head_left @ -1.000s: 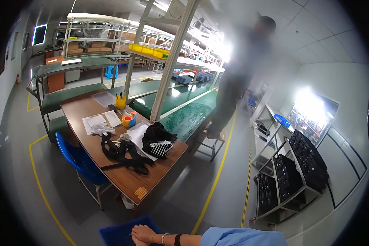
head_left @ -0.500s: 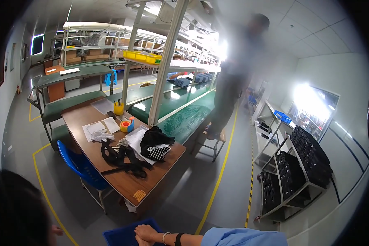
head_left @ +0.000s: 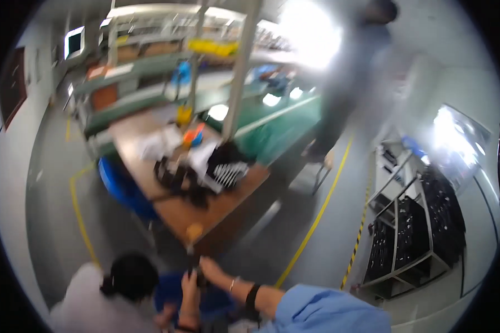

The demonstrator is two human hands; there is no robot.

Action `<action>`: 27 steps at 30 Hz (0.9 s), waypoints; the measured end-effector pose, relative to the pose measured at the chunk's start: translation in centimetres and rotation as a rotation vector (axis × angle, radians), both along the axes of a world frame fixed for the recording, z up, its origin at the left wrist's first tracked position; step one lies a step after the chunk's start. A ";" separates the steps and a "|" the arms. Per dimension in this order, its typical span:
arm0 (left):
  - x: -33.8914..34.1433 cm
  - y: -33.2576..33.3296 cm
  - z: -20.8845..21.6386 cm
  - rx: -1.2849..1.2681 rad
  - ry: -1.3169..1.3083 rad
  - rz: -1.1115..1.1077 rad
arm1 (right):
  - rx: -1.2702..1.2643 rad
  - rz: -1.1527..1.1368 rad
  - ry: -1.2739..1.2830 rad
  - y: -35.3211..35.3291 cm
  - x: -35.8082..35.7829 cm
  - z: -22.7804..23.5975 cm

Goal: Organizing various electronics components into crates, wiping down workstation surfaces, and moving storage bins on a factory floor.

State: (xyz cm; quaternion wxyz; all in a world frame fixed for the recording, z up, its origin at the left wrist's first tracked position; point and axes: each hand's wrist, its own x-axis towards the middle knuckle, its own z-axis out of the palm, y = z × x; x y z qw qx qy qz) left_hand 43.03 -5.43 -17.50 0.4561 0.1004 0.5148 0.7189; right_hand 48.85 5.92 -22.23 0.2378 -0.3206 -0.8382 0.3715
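My right hand (head_left: 212,271), reaching in from a light blue sleeve with a bracelet and a black band on the arm, is closed on a small dark object (head_left: 201,279). Close beside it, my left hand (head_left: 190,287) is raised with its fingers closed at the same dark object. Blur hides what kind of thing it is. Below both hands stands a blue bin (head_left: 219,304); its contents cannot be made out.
A person (head_left: 130,277) in a pale top crouches at the left beside the bin. Ahead is a brown table (head_left: 175,216) with dark cloth and papers, and a blue chair (head_left: 122,191). Another person stands on a stool (head_left: 320,178). A rack (head_left: 397,233) of black parts is right.
The view has swung, so the room sits further right and is blurred. Both my hands have come up above the bin with the dark object. The crouching person shows more fully.
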 end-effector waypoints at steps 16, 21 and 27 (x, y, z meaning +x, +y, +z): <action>-2.4 3.1 9.2 0.054 -0.165 0.033 | -1.198 0.128 0.439 2.4 2.4 16.8; 0.4 3.9 11.1 0.028 0.120 0.076 | -1.013 0.149 0.334 2.2 4.5 17.9; 5.6 10.8 15.8 -0.082 0.166 -0.028 | -0.839 -0.031 0.214 9.6 10.3 22.8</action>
